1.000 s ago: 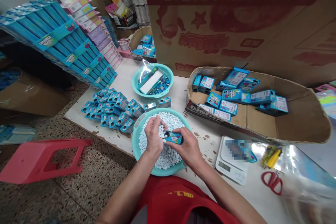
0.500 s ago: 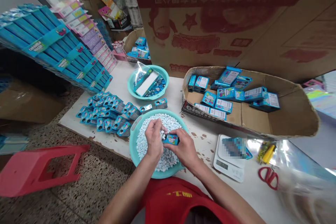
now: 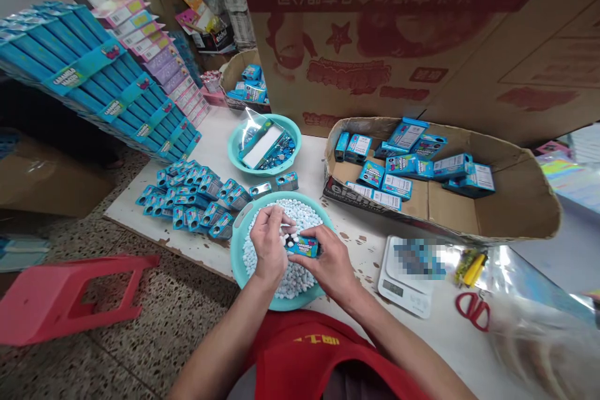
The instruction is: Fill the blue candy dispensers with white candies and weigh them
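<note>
My right hand (image 3: 330, 259) grips a small blue box (image 3: 304, 245) by its sides, over a teal basin (image 3: 238, 250) of small white candies (image 3: 293, 281). The box lies on its side, its open end facing left. At that end, my left hand (image 3: 270, 244) has its fingers curled, with some white candies at the fingertips. Left of the basin, several blue boxes (image 3: 192, 194) with round holes sit grouped on the table. Two more boxes (image 3: 287, 181) are just behind the basin.
A second teal bowl (image 3: 232, 153) holds blue round pieces and a packet. At right are a cut carton (image 3: 515, 200) of blue boxes, a white scale (image 3: 405, 300) and red scissors (image 3: 473, 310). A red stool (image 3: 42, 300) stands left.
My left hand has shifted slightly left and its fingers have opened a little at the box. The box stays in my right hand. The view has moved slightly.
</note>
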Available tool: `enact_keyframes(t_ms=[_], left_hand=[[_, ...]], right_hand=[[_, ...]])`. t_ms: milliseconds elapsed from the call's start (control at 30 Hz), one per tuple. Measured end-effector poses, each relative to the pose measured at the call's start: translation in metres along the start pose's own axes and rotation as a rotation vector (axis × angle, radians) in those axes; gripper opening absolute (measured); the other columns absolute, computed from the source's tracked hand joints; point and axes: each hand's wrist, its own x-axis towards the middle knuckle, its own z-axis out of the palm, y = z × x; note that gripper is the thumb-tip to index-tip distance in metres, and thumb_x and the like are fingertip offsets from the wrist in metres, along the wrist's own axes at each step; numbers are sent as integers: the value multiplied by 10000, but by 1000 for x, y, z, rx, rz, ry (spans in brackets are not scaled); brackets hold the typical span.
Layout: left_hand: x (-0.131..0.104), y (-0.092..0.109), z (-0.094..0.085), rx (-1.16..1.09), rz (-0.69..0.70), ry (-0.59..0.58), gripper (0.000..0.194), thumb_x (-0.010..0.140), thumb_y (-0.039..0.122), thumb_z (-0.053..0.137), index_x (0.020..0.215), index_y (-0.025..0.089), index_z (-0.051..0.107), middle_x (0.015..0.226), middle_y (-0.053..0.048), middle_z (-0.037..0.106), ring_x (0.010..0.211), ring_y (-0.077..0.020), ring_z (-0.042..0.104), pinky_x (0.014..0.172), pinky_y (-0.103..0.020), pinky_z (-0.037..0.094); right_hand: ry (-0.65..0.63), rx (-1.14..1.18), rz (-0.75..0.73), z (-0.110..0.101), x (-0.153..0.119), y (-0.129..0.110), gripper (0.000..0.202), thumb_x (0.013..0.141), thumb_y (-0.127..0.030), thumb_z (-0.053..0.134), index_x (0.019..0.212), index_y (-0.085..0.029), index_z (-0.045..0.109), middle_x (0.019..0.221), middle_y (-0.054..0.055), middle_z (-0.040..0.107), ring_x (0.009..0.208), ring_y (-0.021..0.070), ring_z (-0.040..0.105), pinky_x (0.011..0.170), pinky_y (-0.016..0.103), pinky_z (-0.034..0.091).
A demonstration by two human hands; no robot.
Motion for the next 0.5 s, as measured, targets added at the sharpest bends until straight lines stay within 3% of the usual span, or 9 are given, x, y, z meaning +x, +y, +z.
enact_keyframes(t_ms=[300,500], left_hand=[[-1,1,0,-78,-82,-132,245,803,405,576,760,166,547,519,37,516,471,-99,524,492,-215,425],[-8,11,-2,-130,-118,-235,254,797,410,574,754,161,550,512,33,511,433,-81,478,438,-195,356]], right_hand=[[-26,-9,61,3,-2,8,322,675,-309,784,914,-206,595,916,51,654,889,239,603,752,356,456],[-35,164,114,9,-5,8,321,661,-352,780,894,-203,617,892,29,649,858,216,598,761,328,444]])
